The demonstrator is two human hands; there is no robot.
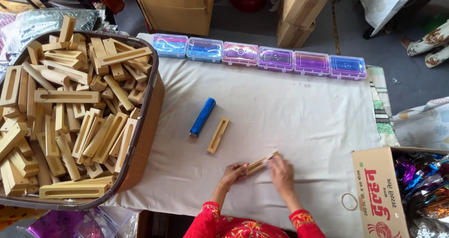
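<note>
While your left hand [232, 172] and right hand [281, 169] both grip a slotted wooden block [260, 163] by its ends just above the cloth-covered worktop [290, 121], a second block [218, 134] and a blue glitter roll [202, 117] lie beyond it.

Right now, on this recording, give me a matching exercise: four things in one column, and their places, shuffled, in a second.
Things:
1. blue glitter roll
2. slotted wooden block
3. rubber band
4. row of plastic cases

Places:
A. far edge of the white cloth
B. held between left hand and right hand
C. on the cloth beside the cardboard box
D. mid-cloth, next to a loose wooden block

Pairs: 1-D, 2-B, 3-C, 4-A
</note>
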